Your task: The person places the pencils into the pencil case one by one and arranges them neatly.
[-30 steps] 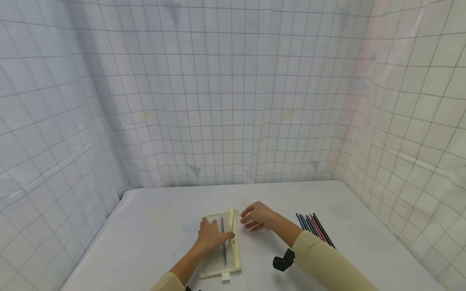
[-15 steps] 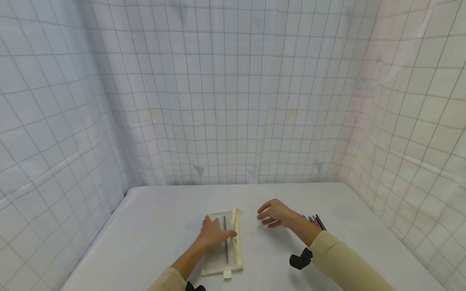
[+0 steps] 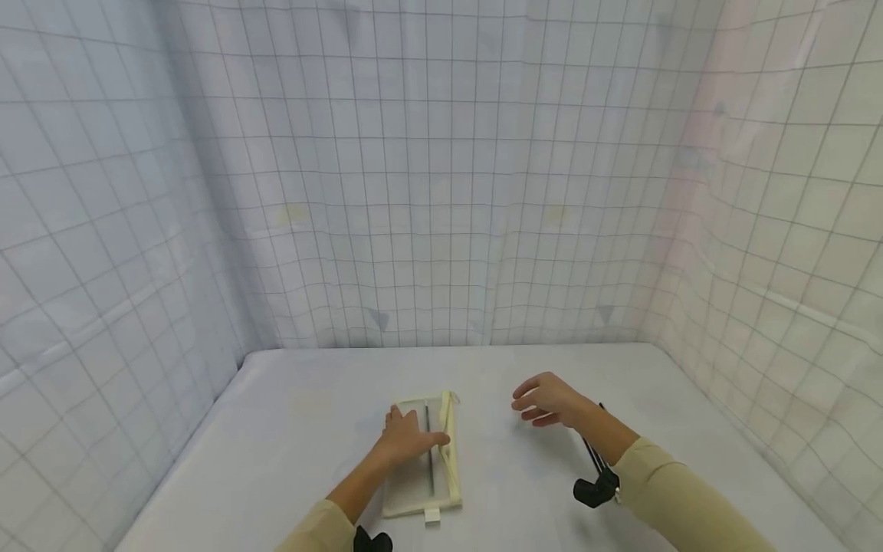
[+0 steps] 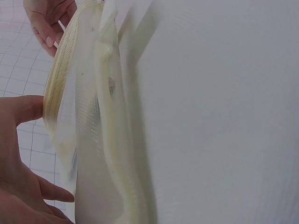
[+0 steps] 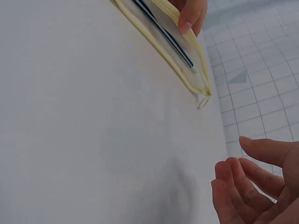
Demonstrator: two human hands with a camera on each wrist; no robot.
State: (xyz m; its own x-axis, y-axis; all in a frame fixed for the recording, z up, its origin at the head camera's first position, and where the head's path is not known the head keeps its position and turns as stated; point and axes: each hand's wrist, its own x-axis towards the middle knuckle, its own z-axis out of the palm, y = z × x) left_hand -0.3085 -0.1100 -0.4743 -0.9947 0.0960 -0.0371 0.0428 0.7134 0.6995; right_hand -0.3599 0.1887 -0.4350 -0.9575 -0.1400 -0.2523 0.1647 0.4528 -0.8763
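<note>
A pale yellow, see-through mesh pencil case (image 3: 407, 498) lies lengthwise on the white table, its zipper side (image 5: 163, 58) gaping. Inside, one dark, slim pencil (image 5: 170, 39) shows. My left hand (image 3: 407, 441) rests spread on the case, thumb reaching across to the zipper edge. In the left wrist view the thumb touches the zipper tape (image 4: 63, 70) and the fingers lie by the mesh. Right of the case, over the table, my right hand (image 3: 548, 397) hovers with fingers loosely bent and nothing in it.
Dark pencils (image 3: 595, 458) lie on the table at the right, mostly hidden under my right forearm. White grid-patterned curtains (image 3: 428, 192) hang around the table at the back and both sides. A white tag (image 3: 432, 516) sticks out from the near end of the case.
My right hand has moved right, away from the case, and its forearm now covers most of the pencils. The left hand stays on the case.
</note>
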